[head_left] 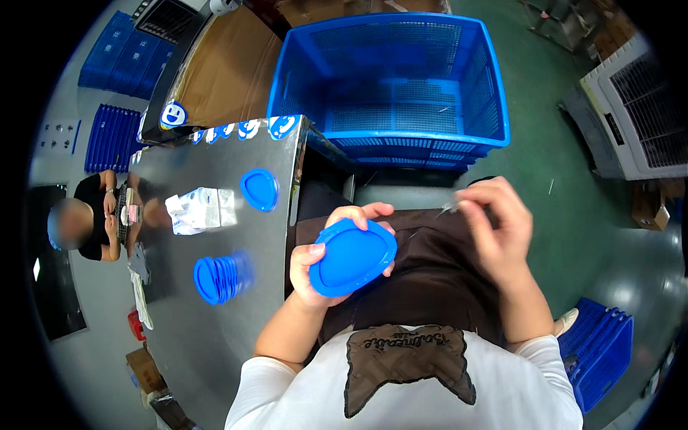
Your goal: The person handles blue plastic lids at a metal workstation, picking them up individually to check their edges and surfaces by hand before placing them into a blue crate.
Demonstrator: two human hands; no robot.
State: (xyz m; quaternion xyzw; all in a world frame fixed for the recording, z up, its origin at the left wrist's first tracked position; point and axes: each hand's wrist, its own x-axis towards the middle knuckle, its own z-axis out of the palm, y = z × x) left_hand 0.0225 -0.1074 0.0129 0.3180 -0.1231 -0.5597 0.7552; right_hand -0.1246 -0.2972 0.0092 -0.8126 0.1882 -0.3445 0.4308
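My left hand (307,275) grips a blue rounded-triangle lid (353,258) above my lap, its raised rim facing up. The thumb presses on the rim and the other fingers curl around the far side. Off to the right, apart from the lid, my right hand (504,226) pinches a small clear or silvery scrap (450,208) between thumb and fingertips; its kind is too small to make out. On the grey table (251,315) to my left lie a single blue lid (259,190), a row of nested blue lids (215,279) and a white plastic bag (201,211).
A large blue plastic crate (505,132) stands ahead, beyond the table corner. A big cardboard box (226,68) is at the far left. Across the table sits another person (92,218). At right are a white air cooler (623,115) and blue baskets (598,351).
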